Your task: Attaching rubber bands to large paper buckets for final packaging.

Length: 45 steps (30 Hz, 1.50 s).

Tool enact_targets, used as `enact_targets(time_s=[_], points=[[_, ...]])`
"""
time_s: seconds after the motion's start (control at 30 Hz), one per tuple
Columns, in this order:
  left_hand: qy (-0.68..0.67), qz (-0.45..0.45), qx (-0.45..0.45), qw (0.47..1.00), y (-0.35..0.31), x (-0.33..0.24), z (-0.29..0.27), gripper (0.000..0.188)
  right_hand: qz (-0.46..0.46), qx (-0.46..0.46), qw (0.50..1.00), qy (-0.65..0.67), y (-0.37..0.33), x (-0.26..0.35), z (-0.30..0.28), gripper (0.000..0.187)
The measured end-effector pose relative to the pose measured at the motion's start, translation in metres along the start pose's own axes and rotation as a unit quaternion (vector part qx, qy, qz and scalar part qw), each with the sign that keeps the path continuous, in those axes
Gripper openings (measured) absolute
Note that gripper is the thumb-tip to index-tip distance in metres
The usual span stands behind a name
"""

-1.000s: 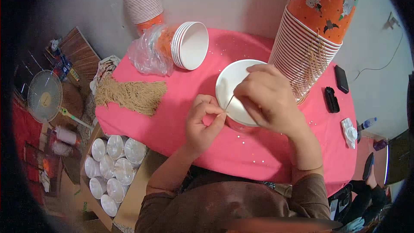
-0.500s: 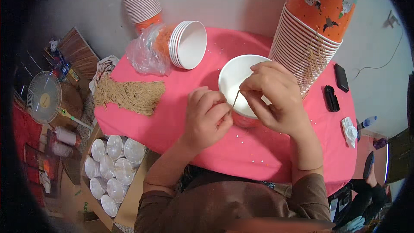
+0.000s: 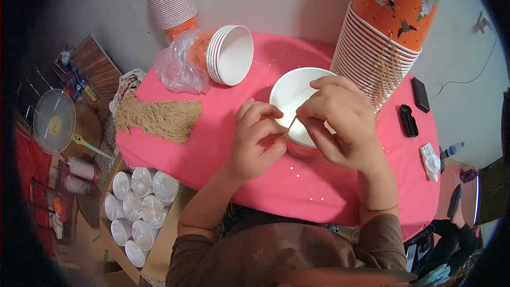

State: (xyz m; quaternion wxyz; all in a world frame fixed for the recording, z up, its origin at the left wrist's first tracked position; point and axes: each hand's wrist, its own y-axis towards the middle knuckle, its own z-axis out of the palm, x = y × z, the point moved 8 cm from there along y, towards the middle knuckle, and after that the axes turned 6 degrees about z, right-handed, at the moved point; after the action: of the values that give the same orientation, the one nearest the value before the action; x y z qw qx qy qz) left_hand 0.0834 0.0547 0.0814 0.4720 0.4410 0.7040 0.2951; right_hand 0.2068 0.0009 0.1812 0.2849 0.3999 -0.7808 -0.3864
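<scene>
A short tan string (image 3: 292,123) is stretched between my two hands over the near rim of a paper bucket (image 3: 289,90), white inside and orange-red outside. My left hand (image 3: 256,141) pinches its lower end between thumb and a finger, with the index finger raised. My right hand (image 3: 342,119) is closed on the upper end with its fingertips, above the bucket's opening, and covers the bucket's right side. To the left lies a flat bundle of tan strings (image 3: 162,119) on the pink tablecloth (image 3: 212,149).
A tall stack of orange buckets (image 3: 372,48) with strings hanging off it stands behind my right hand. More nested buckets (image 3: 234,56) lie in clear plastic (image 3: 183,64) at back left. A box of lidded cups (image 3: 141,207) stands below left. Black case (image 3: 408,121), tissue (image 3: 430,162) at right.
My left index finger has lifted away from the other fingers, and the left hand has turned a little more open. The string leans more toward the right hand, which has barely moved.
</scene>
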Motion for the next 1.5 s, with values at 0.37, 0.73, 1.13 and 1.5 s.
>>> enact_targets(time_s=[0.37, 0.73, 1.13, 1.5], points=[[0.039, 0.021, 0.042, 0.998, 0.012, -0.007, 0.002, 0.013, 0.014, 0.032, 0.999, 0.025, 0.000, 0.005, 0.004, 0.019], [-0.002, 0.061, 0.017, 0.998, 0.000, 0.021, -0.005, 0.019, 0.083, 0.123, 0.955, -0.258, -0.012, -0.046, -0.016, 0.014], [-0.006, 0.086, 0.036, 0.996, 0.001, 0.019, 0.001, 0.037, 0.279, 0.042, 0.957, -0.062, -0.043, -0.073, -0.111, 0.007], [-0.273, -0.128, -0.087, 0.949, -0.024, 0.070, -0.007, 0.038, 0.372, 0.166, 0.913, -0.034, -0.049, -0.045, -0.047, 0.035]])
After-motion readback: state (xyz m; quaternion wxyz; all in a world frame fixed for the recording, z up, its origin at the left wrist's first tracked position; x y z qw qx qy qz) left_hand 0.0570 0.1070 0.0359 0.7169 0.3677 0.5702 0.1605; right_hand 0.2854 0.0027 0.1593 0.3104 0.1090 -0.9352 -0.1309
